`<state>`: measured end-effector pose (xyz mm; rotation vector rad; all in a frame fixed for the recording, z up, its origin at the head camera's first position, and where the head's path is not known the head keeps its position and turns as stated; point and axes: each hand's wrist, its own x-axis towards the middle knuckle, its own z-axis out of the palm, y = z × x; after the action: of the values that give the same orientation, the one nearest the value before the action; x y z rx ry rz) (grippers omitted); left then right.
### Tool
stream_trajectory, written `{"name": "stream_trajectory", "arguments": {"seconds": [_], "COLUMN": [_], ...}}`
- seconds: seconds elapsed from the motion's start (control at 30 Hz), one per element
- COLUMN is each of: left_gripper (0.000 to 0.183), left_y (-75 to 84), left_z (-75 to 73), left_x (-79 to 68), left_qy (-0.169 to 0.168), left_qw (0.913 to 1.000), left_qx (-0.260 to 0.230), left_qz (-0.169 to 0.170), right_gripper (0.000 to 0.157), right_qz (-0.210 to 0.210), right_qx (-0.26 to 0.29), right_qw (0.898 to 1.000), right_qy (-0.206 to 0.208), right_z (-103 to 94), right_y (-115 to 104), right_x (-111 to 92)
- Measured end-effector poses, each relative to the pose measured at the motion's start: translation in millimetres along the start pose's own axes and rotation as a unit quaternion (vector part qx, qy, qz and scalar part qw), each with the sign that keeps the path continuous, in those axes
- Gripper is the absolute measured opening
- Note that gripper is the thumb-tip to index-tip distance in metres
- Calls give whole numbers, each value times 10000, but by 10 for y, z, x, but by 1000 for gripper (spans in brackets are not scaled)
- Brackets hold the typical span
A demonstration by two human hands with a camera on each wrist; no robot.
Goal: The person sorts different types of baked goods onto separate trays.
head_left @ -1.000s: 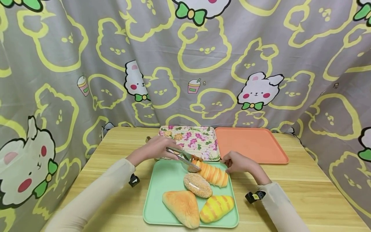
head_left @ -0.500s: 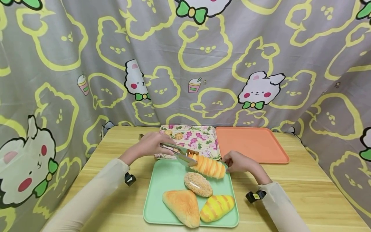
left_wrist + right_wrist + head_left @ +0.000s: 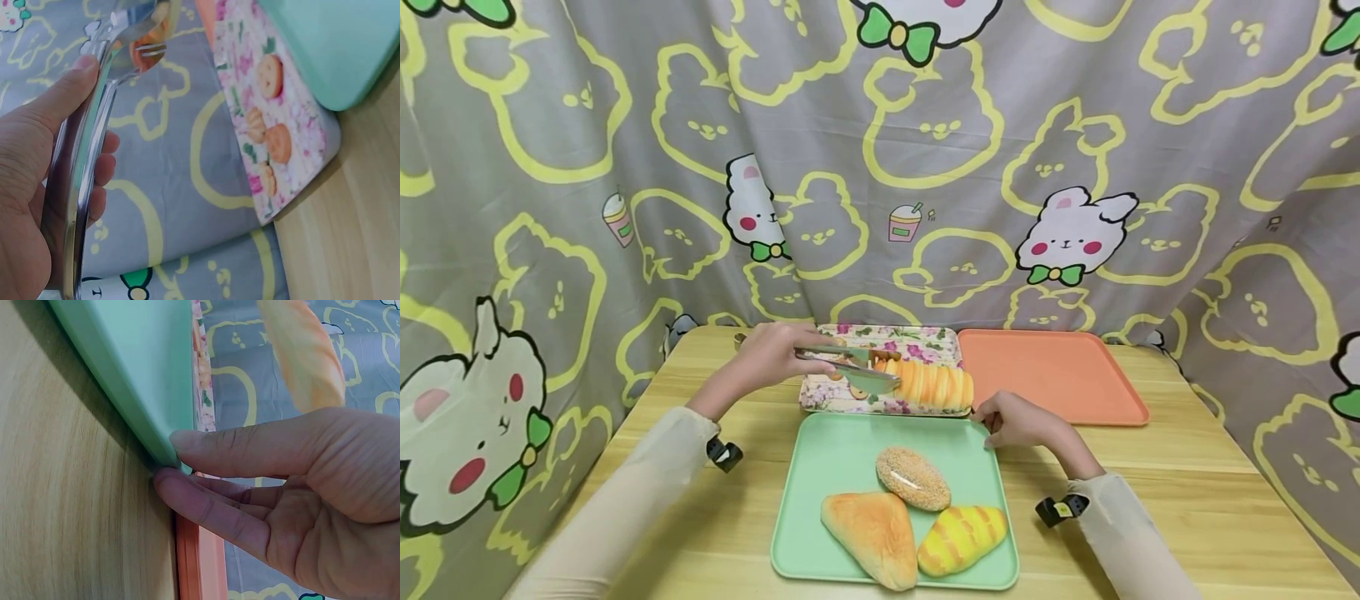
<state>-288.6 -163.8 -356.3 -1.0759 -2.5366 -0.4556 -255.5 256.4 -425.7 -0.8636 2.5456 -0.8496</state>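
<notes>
Tabletop (image 3: 1232, 500), floral tray (image 3: 936, 343) partly behind ridged bread (image 3: 934, 383)

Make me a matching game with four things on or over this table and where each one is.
Things:
1. metal tongs
2. ridged bread
3. triangular bread
4. orange tray

Places:
A. on the green tray
B. beside the flowered tray
C. in the left hand
D. between the tongs' tips

Pairs: 1-C, 2-D, 3-A, 4-B
</notes>
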Motion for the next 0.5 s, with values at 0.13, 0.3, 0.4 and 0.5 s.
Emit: {"name": "stream_trajectory", "arguments": {"seconds": [0.13,0.3,0.4,0.5], "left_gripper": [42,42,43,44], "left_y": [-15,1,23,51], "left_z": [5,84,148,211], "left_x": [79,219,314,415], "left_qy": [217,277,297,332], "left_qw": [9995,9988,9981,9972], "left_qx": [156,192,230,287], "left_qz": [-160,-359,-480,-608], "right_gripper": [36,35,36,36], "right_qz": [-26,-2,-4,8], "right_qx": [-77,-107,-89,-94], "right_qw": [10000,9999,10000,9999], "right_qy": [23,35,29,56], "right_z": [-6,-15,-8,5], "right_y": [-13,-20,-18,-19], "right_x": [0,-11,-12,-5]}}
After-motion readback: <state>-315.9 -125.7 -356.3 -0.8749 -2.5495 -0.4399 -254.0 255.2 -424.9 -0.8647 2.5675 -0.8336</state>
